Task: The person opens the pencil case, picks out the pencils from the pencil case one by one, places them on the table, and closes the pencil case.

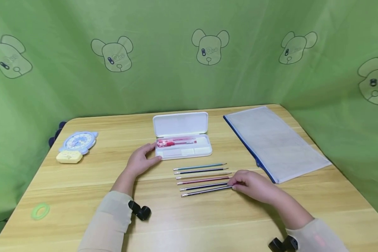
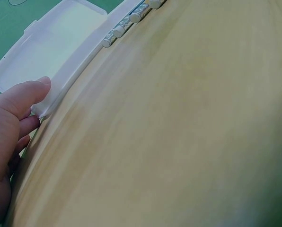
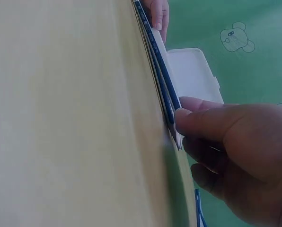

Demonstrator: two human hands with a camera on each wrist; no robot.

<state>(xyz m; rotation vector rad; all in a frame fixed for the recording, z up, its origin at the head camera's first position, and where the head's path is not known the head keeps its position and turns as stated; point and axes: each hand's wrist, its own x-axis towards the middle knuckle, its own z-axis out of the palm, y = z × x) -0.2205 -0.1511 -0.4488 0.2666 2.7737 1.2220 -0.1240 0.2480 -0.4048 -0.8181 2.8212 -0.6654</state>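
1. The table point(image 1: 163, 224) carries everything; at its right side lies the folder point(image 1: 274, 143), apart from both hands.
2. The case point(image 1: 202, 142) sits far and central, lid up. Your left hand point(image 1: 141, 160) grips its left end, thumb at the near corner.
3. The clock point(image 1: 79, 141) is far left, touching or just beside the yellow block point(image 1: 69, 157).
4. Six pencils point(image 1: 204, 175) lie in a row on the near side of the case, erasers left, points right. Your right hand point(image 1: 255, 185) pinches the near pencil point(image 1: 206, 191) by its right end.
5. Red pens point(image 1: 171, 143) lie inside the case; you have no pencil visible there.
6. I'd judge your row all but done: the near pencil's placing looks unfinished, and the case is not closed.
7. The green ring point(image 1: 40, 211) lies near left, untouched.
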